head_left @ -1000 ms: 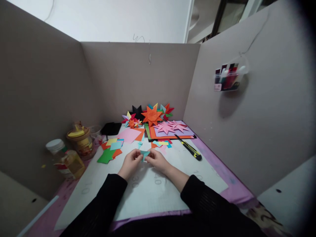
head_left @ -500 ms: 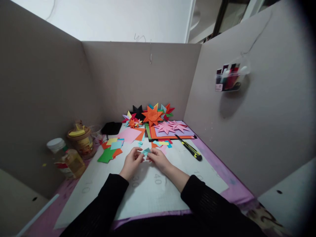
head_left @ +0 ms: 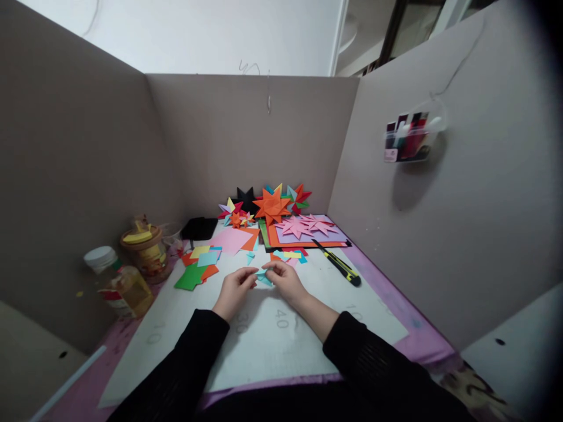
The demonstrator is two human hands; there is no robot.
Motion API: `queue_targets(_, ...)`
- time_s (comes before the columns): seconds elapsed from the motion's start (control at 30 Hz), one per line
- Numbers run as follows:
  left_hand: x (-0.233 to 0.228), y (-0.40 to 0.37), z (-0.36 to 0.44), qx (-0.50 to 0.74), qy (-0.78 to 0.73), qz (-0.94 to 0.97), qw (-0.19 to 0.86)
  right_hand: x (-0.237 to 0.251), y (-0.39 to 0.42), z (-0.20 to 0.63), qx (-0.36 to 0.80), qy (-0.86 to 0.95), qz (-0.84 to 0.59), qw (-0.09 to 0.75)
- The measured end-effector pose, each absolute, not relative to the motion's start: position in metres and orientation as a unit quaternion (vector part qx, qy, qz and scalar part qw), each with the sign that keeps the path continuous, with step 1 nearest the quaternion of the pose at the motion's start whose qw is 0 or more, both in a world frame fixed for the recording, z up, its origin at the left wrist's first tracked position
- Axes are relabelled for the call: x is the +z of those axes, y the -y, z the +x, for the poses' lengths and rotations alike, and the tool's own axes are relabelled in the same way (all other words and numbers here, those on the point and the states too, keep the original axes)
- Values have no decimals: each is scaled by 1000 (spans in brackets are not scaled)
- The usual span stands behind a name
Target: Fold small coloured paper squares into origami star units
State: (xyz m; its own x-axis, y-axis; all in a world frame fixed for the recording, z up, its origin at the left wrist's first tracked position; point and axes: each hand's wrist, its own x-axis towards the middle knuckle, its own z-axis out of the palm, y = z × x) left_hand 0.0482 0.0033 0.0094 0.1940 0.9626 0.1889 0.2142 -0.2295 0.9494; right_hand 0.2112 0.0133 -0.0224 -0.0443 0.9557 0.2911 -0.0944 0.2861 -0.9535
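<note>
Together, left hand (head_left: 235, 291), right hand (head_left: 285, 280), pinching light-blue paper piece (head_left: 263, 276)

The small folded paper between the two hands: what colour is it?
Light blue paper, seen in the head view.

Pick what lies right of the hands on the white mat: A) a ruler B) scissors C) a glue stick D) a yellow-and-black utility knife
D: a yellow-and-black utility knife lies on the white mat, right of the right hand, which with the left hand pinches a small light-blue paper piece.
</note>
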Motion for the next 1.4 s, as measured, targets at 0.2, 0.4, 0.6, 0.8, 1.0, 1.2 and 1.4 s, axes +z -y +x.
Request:
queue_targets(0.2, 8, -2, 49, 426, -480, 666, 381, -20, -12, 211, 446, 568, -388, 573)
queue_targets(0.4, 10, -5, 47, 463, -494, 611, 410, -16, -8, 205, 506, 536, -357, 574)
queue_targets(0.6, 12, -5, 48, 447, -486, 587, 469, -19, -11, 207, 477, 536, -375, 587)
queue_targets(0.8, 10, -2, 51, 443, -473, 603, 466, -15, -8, 205, 464, 532, -385, 594)
queue_targets(1.0, 10, 1, 53, 447, -459, 622, 450, -14, -8, 202, 469, 524, -389, 594)
queue_targets(1.2, 12, 0, 53, 449, -478, 597, 462, -18, -10, 204, 504, 484, -364, 616)
queue_targets(1.4, 10, 0, 53, 444, -475, 596, 471, -16, -8, 203, 555, 447, -316, 627)
